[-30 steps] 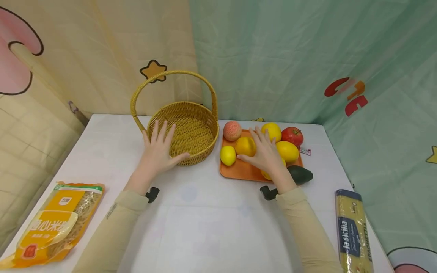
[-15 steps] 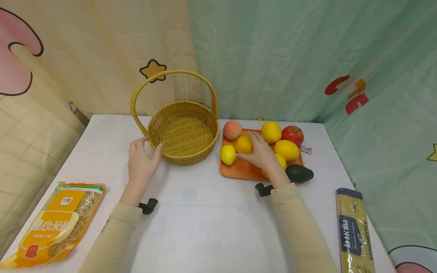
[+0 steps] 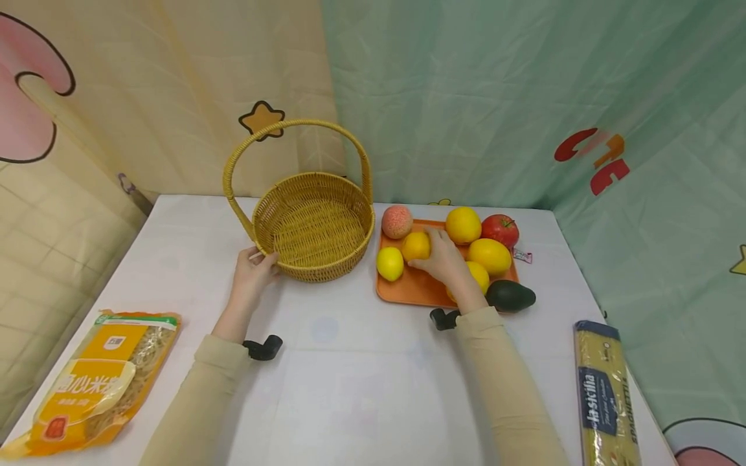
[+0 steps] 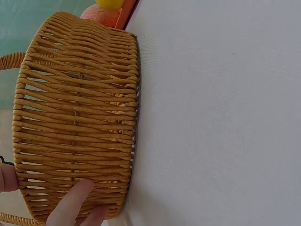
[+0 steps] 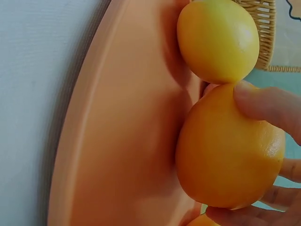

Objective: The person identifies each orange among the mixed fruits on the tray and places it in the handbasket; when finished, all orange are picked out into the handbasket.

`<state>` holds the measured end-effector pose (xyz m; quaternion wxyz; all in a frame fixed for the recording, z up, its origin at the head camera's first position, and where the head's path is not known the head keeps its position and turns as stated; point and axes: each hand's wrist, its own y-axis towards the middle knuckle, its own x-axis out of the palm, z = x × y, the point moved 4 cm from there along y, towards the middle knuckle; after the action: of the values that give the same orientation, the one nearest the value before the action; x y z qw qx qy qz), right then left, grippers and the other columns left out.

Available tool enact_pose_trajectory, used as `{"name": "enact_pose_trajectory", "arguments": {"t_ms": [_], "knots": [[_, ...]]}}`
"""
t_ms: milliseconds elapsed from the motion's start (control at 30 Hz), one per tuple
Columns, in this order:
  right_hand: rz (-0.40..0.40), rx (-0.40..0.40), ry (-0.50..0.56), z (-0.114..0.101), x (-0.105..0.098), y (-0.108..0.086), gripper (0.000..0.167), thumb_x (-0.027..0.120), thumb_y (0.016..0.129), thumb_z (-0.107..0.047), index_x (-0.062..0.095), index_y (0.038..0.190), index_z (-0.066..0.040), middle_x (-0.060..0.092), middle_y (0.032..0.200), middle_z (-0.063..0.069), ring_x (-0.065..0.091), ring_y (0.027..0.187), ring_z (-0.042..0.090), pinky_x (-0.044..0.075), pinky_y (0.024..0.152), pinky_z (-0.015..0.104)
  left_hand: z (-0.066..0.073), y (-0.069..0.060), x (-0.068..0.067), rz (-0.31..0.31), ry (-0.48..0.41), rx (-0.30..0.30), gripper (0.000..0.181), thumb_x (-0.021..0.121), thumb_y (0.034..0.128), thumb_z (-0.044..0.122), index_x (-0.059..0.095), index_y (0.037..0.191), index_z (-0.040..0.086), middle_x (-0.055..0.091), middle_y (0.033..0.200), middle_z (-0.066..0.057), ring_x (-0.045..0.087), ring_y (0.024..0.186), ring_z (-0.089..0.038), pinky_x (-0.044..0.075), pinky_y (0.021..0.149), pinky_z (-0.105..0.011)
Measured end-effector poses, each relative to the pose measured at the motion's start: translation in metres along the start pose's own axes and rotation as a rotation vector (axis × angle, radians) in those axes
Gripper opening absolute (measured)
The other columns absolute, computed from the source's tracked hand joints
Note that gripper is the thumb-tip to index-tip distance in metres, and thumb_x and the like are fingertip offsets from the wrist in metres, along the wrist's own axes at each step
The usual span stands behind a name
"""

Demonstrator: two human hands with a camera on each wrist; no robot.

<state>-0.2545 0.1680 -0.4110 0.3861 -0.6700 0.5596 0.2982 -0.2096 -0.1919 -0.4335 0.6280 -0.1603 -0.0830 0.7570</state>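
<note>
The round wicker basket (image 3: 323, 230) with a tall hoop handle stands at the back of the table. My left hand (image 3: 247, 275) holds its front left edge, and the left wrist view shows fingertips (image 4: 75, 202) against the woven side wall. My right hand (image 3: 449, 265) reaches over the orange tray (image 3: 408, 291). Its thumb and fingers grip an orange (image 5: 230, 150), which still sits on the tray. Touching that orange in the right wrist view is a lemon (image 5: 218, 40). A peach (image 3: 397, 222) sits at the tray's back left corner.
Several yellow fruits (image 3: 489, 256), a red apple (image 3: 500, 230) and a dark green avocado (image 3: 510, 296) crowd the tray's right side. A small pink packet (image 3: 522, 256) lies beside it. A noodle bag (image 3: 99, 382) lies front left, a spaghetti pack (image 3: 605, 395) front right. Curtains hang behind.
My left hand has moved from in front of the basket's opening down to its front left edge and taken hold. My right hand has lowered and closed round the orange.
</note>
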Motion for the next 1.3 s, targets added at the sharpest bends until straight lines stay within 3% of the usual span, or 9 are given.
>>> {"name": "enact_pose_trajectory", "arguments": {"t_ms": [333, 467, 633, 767, 1000, 1167, 1300], "knots": [[0.084, -0.015, 0.013, -0.002, 0.001, 0.004, 0.079, 0.080, 0.083, -0.029, 0.036, 0.142, 0.000, 0.042, 0.140, 0.024, 0.044, 0.122, 0.038, 0.040, 0.115, 0.052, 0.002, -0.002, -0.002, 0.064, -0.016, -0.012, 0.060, 0.040, 0.1025, 0.010, 0.010, 0.153, -0.003, 0.033, 0.152, -0.029, 0.049, 0.133, -0.036, 0.048, 0.109, -0.043], [0.152, -0.039, 0.071, -0.011, -0.006, -0.002, 0.080, 0.079, 0.083, -0.032, 0.036, 0.143, -0.001, 0.043, 0.139, 0.023, 0.046, 0.120, 0.037, 0.043, 0.113, 0.051, 0.001, -0.007, -0.008, 0.074, -0.003, -0.024, 0.061, 0.041, 0.1022, 0.011, 0.011, 0.153, -0.002, 0.033, 0.153, -0.028, 0.050, 0.132, -0.036, 0.049, 0.109, -0.043], [0.198, -0.095, 0.235, -0.037, -0.013, -0.010, 0.082, 0.080, 0.081, -0.038, 0.039, 0.143, -0.005, 0.048, 0.139, 0.017, 0.048, 0.118, 0.032, 0.048, 0.108, 0.048, -0.001, -0.014, -0.017, 0.060, 0.016, -0.043, 0.065, 0.043, 0.1017, 0.013, 0.008, 0.155, -0.001, 0.030, 0.154, -0.026, 0.049, 0.132, -0.035, 0.049, 0.109, -0.041], [0.175, -0.150, 0.346, -0.068, -0.009, -0.013, 0.080, 0.081, 0.078, -0.042, 0.045, 0.140, -0.009, 0.053, 0.136, 0.012, 0.054, 0.115, 0.029, 0.052, 0.101, 0.045, -0.002, -0.017, -0.020, 0.038, 0.021, -0.034, 0.067, 0.044, 0.1019, 0.013, 0.005, 0.155, -0.002, 0.026, 0.156, -0.028, 0.046, 0.135, -0.036, 0.048, 0.109, -0.041], [0.047, -0.208, 0.449, -0.126, 0.038, 0.000, 0.078, 0.080, 0.078, -0.046, 0.047, 0.140, -0.011, 0.057, 0.135, 0.007, 0.057, 0.113, 0.023, 0.054, 0.097, 0.039, -0.007, -0.020, -0.021, -0.016, 0.040, 0.014, 0.067, 0.042, 0.1046, 0.019, 0.005, 0.156, -0.002, 0.020, 0.159, -0.025, 0.040, 0.140, -0.034, 0.045, 0.112, -0.041], [-0.027, -0.204, 0.402, -0.162, 0.083, 0.013, 0.078, 0.079, 0.079, -0.048, 0.048, 0.141, -0.010, 0.059, 0.135, 0.009, 0.059, 0.114, 0.025, 0.056, 0.095, 0.037, -0.009, -0.025, -0.018, -0.015, 0.038, 0.023, 0.067, 0.044, 0.1049, 0.021, 0.006, 0.156, -0.002, 0.017, 0.161, -0.024, 0.039, 0.142, -0.034, 0.043, 0.114, -0.041], [-0.089, -0.170, 0.348, -0.182, 0.106, 0.016, 0.081, 0.078, 0.079, -0.052, 0.047, 0.142, -0.011, 0.061, 0.134, 0.011, 0.060, 0.113, 0.025, 0.057, 0.092, 0.036, -0.011, -0.028, -0.016, -0.014, 0.009, 0.026, 0.067, 0.044, 0.1044, 0.019, 0.007, 0.156, -0.002, 0.016, 0.162, -0.024, 0.038, 0.142, -0.033, 0.043, 0.114, -0.041]]}}
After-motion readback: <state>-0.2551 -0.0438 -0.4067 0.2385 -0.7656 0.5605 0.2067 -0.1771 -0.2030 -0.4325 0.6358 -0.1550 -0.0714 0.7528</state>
